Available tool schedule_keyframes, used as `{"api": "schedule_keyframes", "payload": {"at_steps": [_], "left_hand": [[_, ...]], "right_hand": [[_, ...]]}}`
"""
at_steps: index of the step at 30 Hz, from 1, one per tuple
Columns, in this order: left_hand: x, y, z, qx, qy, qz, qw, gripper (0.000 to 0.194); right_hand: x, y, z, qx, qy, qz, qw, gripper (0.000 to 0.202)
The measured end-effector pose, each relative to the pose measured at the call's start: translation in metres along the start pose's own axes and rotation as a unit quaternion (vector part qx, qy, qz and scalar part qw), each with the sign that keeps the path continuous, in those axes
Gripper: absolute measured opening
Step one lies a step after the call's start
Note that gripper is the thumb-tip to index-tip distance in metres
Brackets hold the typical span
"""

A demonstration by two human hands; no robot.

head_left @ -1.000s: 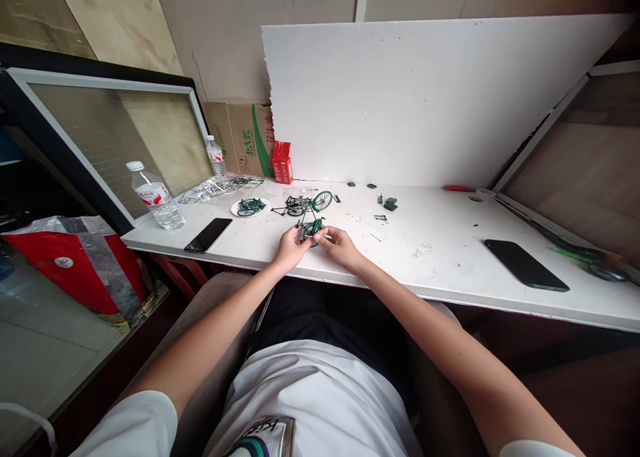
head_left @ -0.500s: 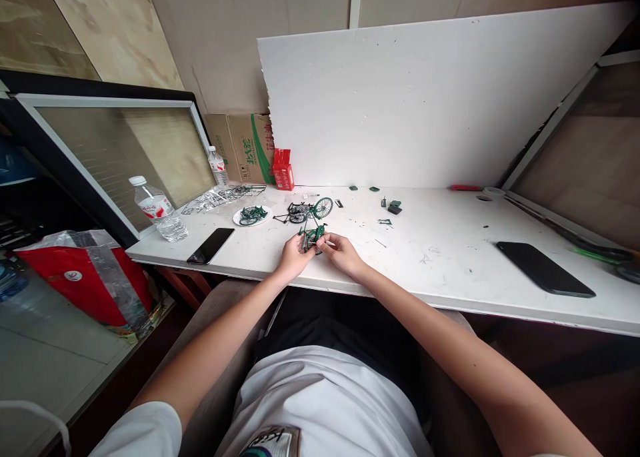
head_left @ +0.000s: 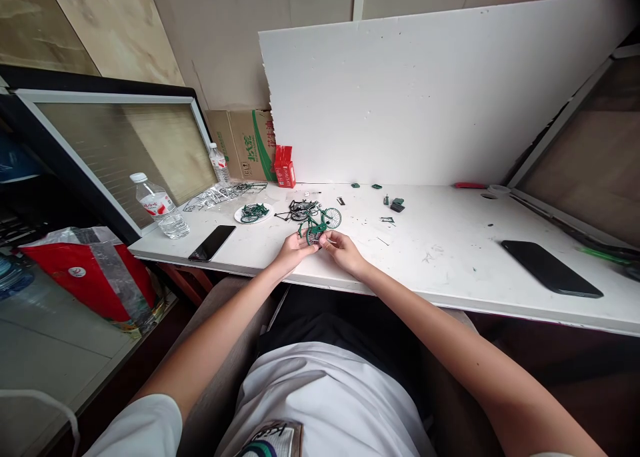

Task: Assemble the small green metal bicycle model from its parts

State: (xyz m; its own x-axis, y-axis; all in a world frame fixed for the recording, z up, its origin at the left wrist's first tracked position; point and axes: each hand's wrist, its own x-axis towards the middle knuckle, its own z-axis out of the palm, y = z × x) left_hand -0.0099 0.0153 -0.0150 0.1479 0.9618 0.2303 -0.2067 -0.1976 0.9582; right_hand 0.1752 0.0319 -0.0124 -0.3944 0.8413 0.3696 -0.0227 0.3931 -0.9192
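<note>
Near the front edge of the white table, a small green model bicycle [head_left: 316, 228] is held between my two hands, one wheel pointing away to the right. My left hand [head_left: 295, 249] has its fingers closed on the near wheel end from the left. From the right, my right hand [head_left: 340, 250] pinches the same end near the wheel. Just behind the bicycle lie dark model bicycle parts [head_left: 301, 209]. A white plate [head_left: 269, 215] with green bicycle parts sits to the left.
A black phone [head_left: 213, 243] and a water bottle [head_left: 161, 207] stand left; another phone [head_left: 550, 268] lies right. Small green pieces [head_left: 397, 205] are scattered behind my right hand. A red box [head_left: 285, 167] and a carton [head_left: 246, 145] stand at the back.
The bicycle has tilted in my hands, and its far wheel now sits lower and further right. The camera view has shifted slightly.
</note>
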Motion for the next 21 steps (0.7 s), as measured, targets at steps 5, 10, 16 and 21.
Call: {"api": "schedule_keyframes", "payload": {"at_steps": [5,10,16,21], "left_hand": [[0.001,-0.004,0.000,0.011,0.003,0.002,1.000,0.061],[0.003,-0.013,-0.001,0.063,0.013,0.023,0.998,0.056],[-0.001,-0.016,0.003,0.131,0.002,0.048,0.990,0.055],[-0.002,-0.018,0.006,0.127,-0.004,0.052,0.991,0.059]], "right_hand": [[0.001,0.001,0.000,0.012,0.024,0.016,1.000,0.050],[0.002,0.003,-0.001,0.073,0.069,0.046,0.994,0.050],[0.004,0.004,-0.003,0.102,0.097,0.054,0.989,0.052],[0.006,0.009,-0.001,0.056,0.120,0.023,0.991,0.054]]}}
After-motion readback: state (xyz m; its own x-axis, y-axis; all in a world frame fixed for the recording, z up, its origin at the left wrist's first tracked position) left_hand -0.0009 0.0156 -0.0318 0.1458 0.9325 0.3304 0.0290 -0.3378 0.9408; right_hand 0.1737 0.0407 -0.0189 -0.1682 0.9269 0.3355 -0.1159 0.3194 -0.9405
